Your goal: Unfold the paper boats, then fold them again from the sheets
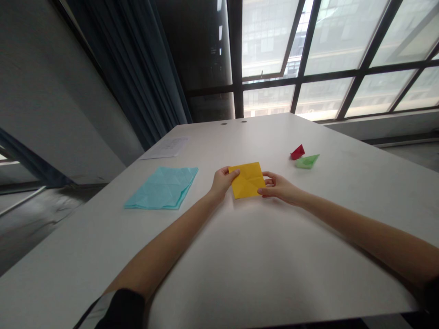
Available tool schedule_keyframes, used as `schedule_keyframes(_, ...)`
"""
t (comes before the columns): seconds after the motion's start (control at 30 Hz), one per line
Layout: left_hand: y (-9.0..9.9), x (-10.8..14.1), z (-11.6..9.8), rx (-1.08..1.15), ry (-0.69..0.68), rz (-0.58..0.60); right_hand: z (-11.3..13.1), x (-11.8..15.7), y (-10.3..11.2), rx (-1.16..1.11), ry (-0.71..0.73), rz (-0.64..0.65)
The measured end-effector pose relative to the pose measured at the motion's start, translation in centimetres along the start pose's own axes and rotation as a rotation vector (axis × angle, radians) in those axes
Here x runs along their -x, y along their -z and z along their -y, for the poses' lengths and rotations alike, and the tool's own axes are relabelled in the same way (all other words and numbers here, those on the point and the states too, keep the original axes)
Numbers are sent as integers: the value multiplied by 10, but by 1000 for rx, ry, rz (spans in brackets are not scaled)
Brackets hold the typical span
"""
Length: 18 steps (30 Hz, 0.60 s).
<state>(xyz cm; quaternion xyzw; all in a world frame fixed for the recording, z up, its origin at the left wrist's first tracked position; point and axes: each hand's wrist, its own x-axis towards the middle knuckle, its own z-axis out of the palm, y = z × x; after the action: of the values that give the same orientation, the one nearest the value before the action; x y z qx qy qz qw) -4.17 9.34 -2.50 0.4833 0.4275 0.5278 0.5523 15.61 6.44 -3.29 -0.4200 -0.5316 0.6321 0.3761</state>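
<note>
A square of yellow folded paper [247,180], with crease lines across its face, is held up just above the white table [219,274]. My left hand [222,181] pinches its left edge, thumb on the front and fingers behind. At the lower right corner, my right hand [277,188] grips the paper between thumb and fingers. The paper's back side is hidden from me. To the left lies a stack of creased light-blue paper [159,188], apart from both hands.
Beyond my right hand sit a small red folded paper piece [297,152] and a green folded paper piece [307,161]. A printed white sheet [166,147] lies at the table's far left edge. Behind are a dark blue curtain [133,68] and windows [267,41].
</note>
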Motion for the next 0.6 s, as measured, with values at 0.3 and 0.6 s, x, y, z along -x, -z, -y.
schedule_keyframes(0.3, -1, 7, 3, -291, 158, 209, 0, -10, 16, -157, 118, -233)
schedule_keyframes(0.6, 1, 19, 5, -1163, -596, 340, -10, -18, 30, 140, 147, -229)
